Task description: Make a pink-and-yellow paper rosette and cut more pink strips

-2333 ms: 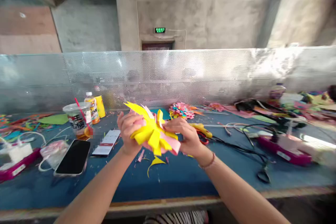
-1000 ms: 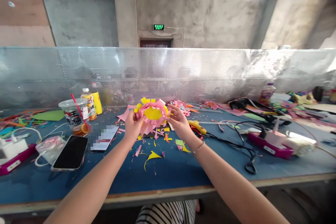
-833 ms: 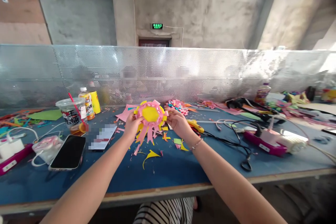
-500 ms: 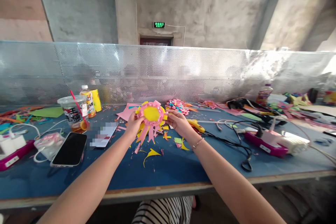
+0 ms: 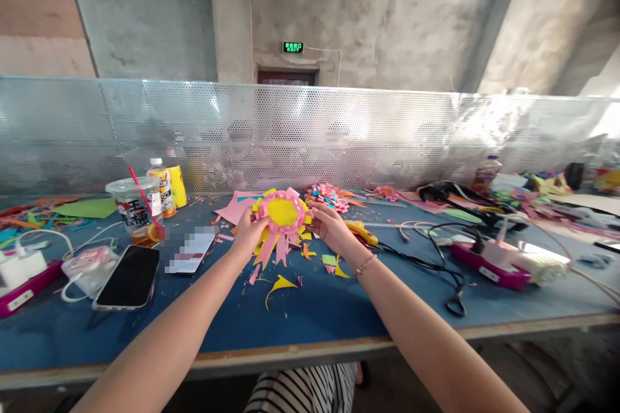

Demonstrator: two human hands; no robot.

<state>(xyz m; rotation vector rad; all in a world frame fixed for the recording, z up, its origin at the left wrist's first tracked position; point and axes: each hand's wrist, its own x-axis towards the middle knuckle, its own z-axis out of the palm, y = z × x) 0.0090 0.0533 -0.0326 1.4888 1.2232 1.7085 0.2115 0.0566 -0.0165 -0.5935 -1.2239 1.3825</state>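
Observation:
Between my two hands is a paper rosette (image 5: 283,213) with a round yellow centre, a pink pleated rim, yellow tips and pink and yellow tails hanging down. My left hand (image 5: 250,232) pinches its left edge, thumb on the front. At the right edge, my right hand (image 5: 329,224) grips the rim with its fingertips. The rosette is held up over the blue table (image 5: 300,316), its face toward me. Behind it lie a pink paper sheet (image 5: 232,208) and a stack of pink and blue paper flowers (image 5: 328,197). A yellow-handled tool with a cord (image 5: 361,231) rests beside my right hand.
Yellow paper scraps (image 5: 281,284) litter the table before me. To the left are a phone (image 5: 128,277), a second phone (image 5: 194,251), a drink cup (image 5: 137,206) and a bottle (image 5: 162,187). A power strip (image 5: 489,264) and cables lie right. A perforated metal screen (image 5: 300,135) stands behind.
The rosette has shifted very slightly down and to the right, its face tilting a little. Both hands keep their hold on it.

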